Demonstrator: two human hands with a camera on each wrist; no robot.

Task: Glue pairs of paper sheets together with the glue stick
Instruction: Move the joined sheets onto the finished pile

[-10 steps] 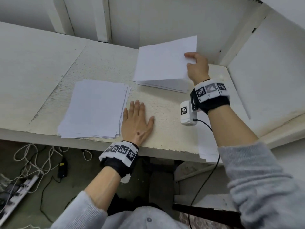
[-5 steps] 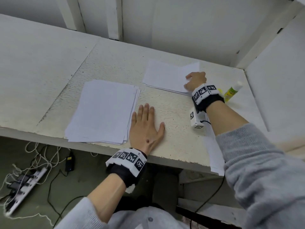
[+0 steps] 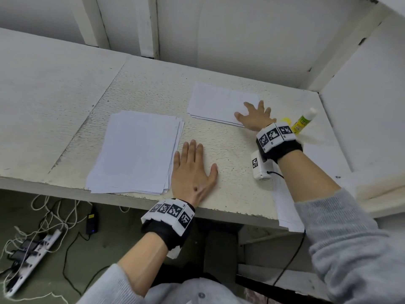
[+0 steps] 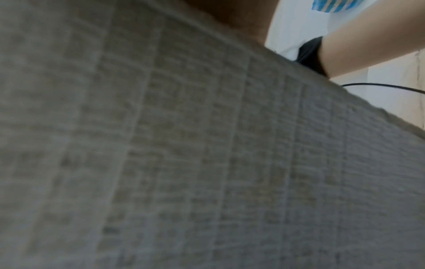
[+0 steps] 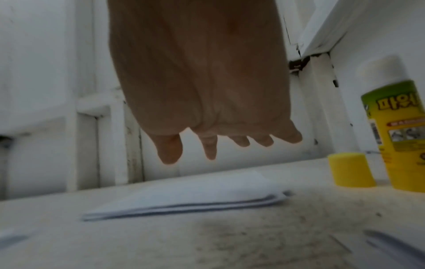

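Observation:
A small pile of white sheets (image 3: 215, 103) lies flat at the back of the table; the right wrist view shows the same pile (image 5: 195, 196) edge-on. My right hand (image 3: 255, 116) hovers over its right corner, fingers spread and straight, holding nothing (image 5: 225, 143). A yellow-green glue stick (image 3: 303, 121) lies uncapped just right of that hand, its yellow cap (image 5: 350, 170) beside it. A larger stack of loose sheets (image 3: 135, 152) sits front left. My left hand (image 3: 192, 170) rests flat on the table (image 3: 236, 194) beside that stack.
Another sheet (image 3: 285, 202) hangs over the table's front edge under my right forearm. White walls close in the back and right. Cables and a power strip (image 3: 30, 257) lie on the floor at the left. The left wrist view shows only blurred table surface.
My right hand has laid the lifted sheets down flat on the back pile and let go, its fingers spreading open. The left hand has stayed put.

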